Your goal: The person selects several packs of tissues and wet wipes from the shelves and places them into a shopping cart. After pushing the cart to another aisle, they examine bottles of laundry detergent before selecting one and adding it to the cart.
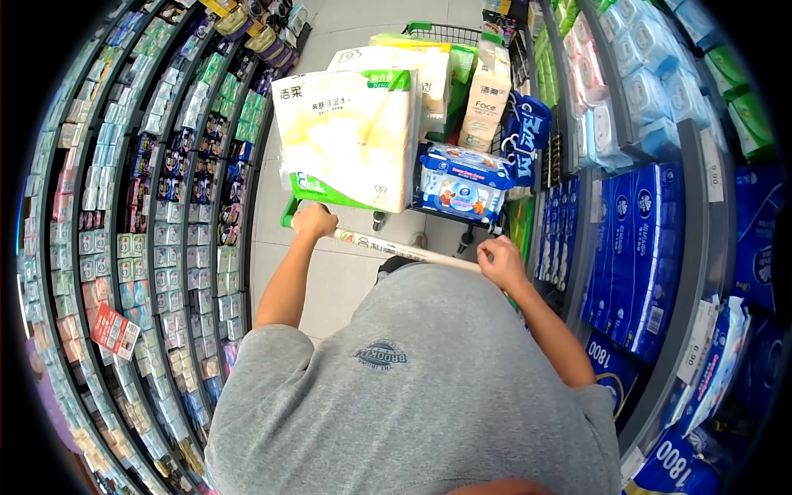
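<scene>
A shopping cart (445, 33) stands in front of me, its pale handle bar (404, 250) across my front. My left hand (314, 220) is wrapped round the bar's left end, beside the green corner. At the bar's right end my right hand (501, 262) is closed on it, fingers bent. Piled in the cart are a large white and green tissue pack (351, 136), a tall beige "Face" pack (487, 99), a blue wipes pack (464, 183) and dark blue packs (526, 132). The tissue pack hides part of the basket.
Shelves of small packets (169, 247) rise along the left, with a red tag (115, 331) sticking out. On the right are shelves with blue tissue packs (635, 247) and light blue wipes (648, 91). Grey floor tiles (276, 268) show between the left shelves and the cart.
</scene>
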`<action>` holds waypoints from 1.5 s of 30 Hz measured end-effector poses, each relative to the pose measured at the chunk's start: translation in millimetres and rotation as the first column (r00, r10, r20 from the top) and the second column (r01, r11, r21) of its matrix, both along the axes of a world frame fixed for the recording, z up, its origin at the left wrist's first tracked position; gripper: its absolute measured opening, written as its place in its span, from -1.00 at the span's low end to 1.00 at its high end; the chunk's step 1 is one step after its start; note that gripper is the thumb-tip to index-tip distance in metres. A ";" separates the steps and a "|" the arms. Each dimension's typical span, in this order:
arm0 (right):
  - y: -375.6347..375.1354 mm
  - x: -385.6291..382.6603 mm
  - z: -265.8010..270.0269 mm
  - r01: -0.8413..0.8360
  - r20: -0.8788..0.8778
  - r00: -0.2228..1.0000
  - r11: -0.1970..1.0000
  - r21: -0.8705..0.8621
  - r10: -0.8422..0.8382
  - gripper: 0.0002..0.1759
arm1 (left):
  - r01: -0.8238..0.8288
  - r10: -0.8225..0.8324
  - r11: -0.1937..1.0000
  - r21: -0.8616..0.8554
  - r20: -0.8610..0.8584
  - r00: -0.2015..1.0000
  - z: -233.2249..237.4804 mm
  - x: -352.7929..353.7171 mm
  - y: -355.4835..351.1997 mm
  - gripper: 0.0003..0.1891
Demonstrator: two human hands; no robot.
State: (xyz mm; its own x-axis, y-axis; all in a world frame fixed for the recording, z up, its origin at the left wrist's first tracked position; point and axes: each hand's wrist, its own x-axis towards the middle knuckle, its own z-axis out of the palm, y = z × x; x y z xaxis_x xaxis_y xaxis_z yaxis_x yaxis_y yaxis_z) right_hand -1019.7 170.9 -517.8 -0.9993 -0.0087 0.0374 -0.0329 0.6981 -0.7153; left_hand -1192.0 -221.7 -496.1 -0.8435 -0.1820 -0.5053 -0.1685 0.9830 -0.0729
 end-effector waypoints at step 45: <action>23.1 -25.2 -14.2 -0.131 -0.024 0.991 0.990 0.044 0.132 -0.84 | 0.384 -0.296 0.919 -0.084 0.497 0.816 -58.4 -8.4 -32.5 -0.72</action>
